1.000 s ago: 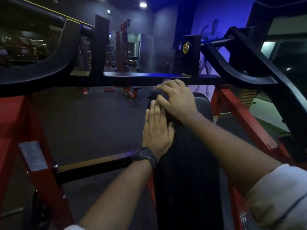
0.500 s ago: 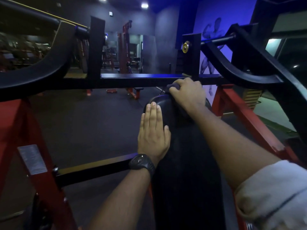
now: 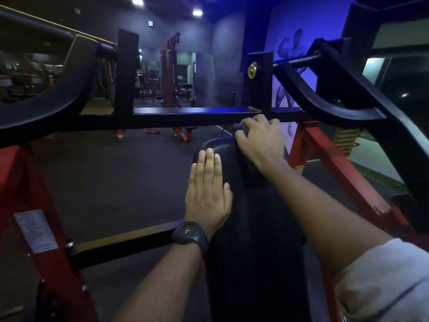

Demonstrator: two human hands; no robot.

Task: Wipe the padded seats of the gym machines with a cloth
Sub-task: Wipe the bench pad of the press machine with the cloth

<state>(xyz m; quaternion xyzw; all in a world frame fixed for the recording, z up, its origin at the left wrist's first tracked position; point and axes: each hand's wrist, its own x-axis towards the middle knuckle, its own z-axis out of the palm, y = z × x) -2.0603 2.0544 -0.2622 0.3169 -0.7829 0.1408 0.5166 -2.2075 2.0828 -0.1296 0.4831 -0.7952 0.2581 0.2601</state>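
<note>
The right hand [image 3: 261, 145] closes its grip round a dark cloth [image 3: 239, 129] at the far end of the black pad [image 3: 255, 252], just below the black crossbar [image 3: 185, 113]. The left hand [image 3: 207, 196], a watch [image 3: 190, 237] on its wrist, lies flat on the pad's left edge, nearer than the right, its grip open with fingers straight and together. Red frame legs [image 3: 336, 173] stand left and right of the pad.

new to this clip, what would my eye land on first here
Two bare hands on the long black padded seat in the centre: the left hand lies flat on its left edge, the right hand grips a dark bunched cloth at its far end. Behind, a blue-lit wall mural glows at upper right.
</note>
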